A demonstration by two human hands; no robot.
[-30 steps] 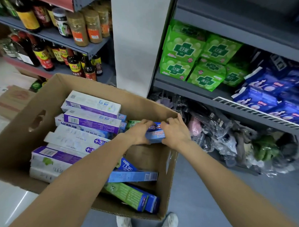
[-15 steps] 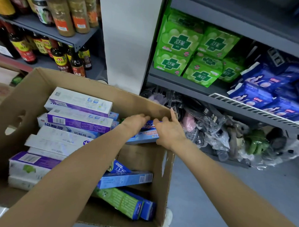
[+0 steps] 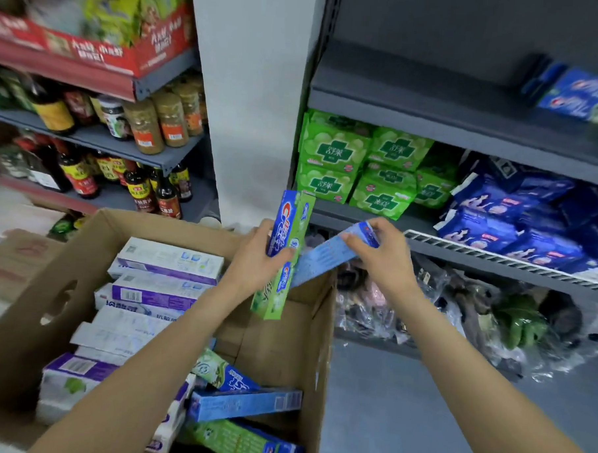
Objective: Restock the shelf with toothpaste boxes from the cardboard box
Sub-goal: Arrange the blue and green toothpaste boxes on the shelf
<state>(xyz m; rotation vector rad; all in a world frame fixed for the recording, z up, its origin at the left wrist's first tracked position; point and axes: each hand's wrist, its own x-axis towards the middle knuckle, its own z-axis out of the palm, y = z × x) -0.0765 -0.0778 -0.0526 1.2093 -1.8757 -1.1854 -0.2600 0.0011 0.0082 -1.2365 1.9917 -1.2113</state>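
Observation:
An open cardboard box stands on the floor, with several toothpaste boxes stacked inside it. My left hand grips a blue and green toothpaste box, held almost upright above the carton's far corner. My right hand pinches a light blue toothpaste box, tilted with its upper end toward the shelves. Blue toothpaste boxes lie at the right end of a dark grey upper shelf.
Green packs and blue packs fill the shelf below it. Plastic-wrapped goods crowd the bottom level. A white pillar separates these shelves from shelves of sauce bottles on the left. Grey floor lies to the right of the carton.
Both hands have lifted out of the carton, each now holding its own toothpaste box. The view has tilted upward, so the upper shelf now shows.

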